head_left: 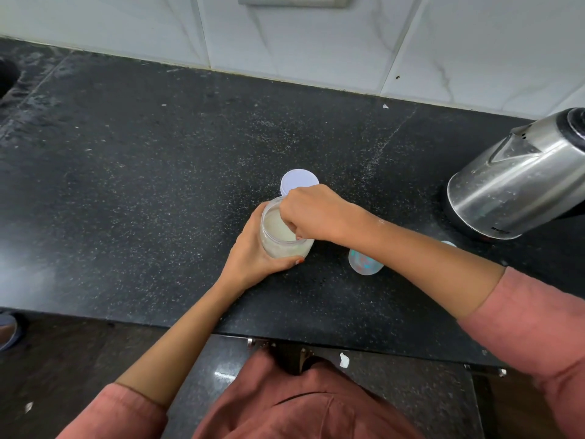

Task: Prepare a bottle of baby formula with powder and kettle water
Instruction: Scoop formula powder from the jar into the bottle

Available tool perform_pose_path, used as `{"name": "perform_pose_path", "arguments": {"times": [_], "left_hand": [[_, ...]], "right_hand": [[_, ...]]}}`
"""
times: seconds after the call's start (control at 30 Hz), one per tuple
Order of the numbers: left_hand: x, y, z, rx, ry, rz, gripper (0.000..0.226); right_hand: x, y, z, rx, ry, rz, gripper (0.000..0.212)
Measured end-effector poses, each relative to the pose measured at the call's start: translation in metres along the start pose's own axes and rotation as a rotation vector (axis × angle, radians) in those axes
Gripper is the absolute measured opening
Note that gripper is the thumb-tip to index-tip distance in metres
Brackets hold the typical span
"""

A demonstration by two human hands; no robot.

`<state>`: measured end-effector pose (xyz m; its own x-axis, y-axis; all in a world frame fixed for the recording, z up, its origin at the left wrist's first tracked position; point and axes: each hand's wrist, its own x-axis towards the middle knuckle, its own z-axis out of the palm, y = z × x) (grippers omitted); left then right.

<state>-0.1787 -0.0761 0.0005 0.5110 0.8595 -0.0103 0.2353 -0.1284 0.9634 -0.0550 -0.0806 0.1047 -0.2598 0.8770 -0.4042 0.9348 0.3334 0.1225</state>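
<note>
My left hand [253,258] grips a clear plastic jar of white formula powder [280,236] from the left and holds it tilted on the black counter. The jar has no lid on. My right hand [313,213] comes over it from the right, fingers pinched together and dipped into the jar's mouth; what they hold is hidden. The jar's white lid [297,180] lies flat just behind the jar. A clear baby bottle [364,261] with coloured print stands to the right, partly under my right forearm. The steel kettle [519,182] sits at the far right.
The black speckled counter [158,172] runs back to a white tiled wall [316,52], with its front edge near my body. A small pale round item [449,243] peeks out behind my right forearm near the kettle base. A dark object [6,77] sits at the far left edge.
</note>
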Motion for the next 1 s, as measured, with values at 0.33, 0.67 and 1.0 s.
{"name": "perform_pose_path", "arguments": {"times": [0.33, 0.67, 1.0], "left_hand": [[0.001, -0.001, 0.0, 0.024, -0.004, -0.013, 0.081], [-0.001, 0.002, 0.001, -0.008, -0.001, -0.004, 0.078], [0.002, -0.006, 0.001, 0.029, -0.003, -0.006, 0.084]], "right_hand": [[0.005, 0.002, 0.007, 0.172, 0.163, 0.095, 0.014], [-0.003, 0.001, 0.004, 0.306, 0.029, 0.065, 0.006], [-0.005, 0.009, -0.002, 0.198, 0.001, -0.031, 0.014]]}}
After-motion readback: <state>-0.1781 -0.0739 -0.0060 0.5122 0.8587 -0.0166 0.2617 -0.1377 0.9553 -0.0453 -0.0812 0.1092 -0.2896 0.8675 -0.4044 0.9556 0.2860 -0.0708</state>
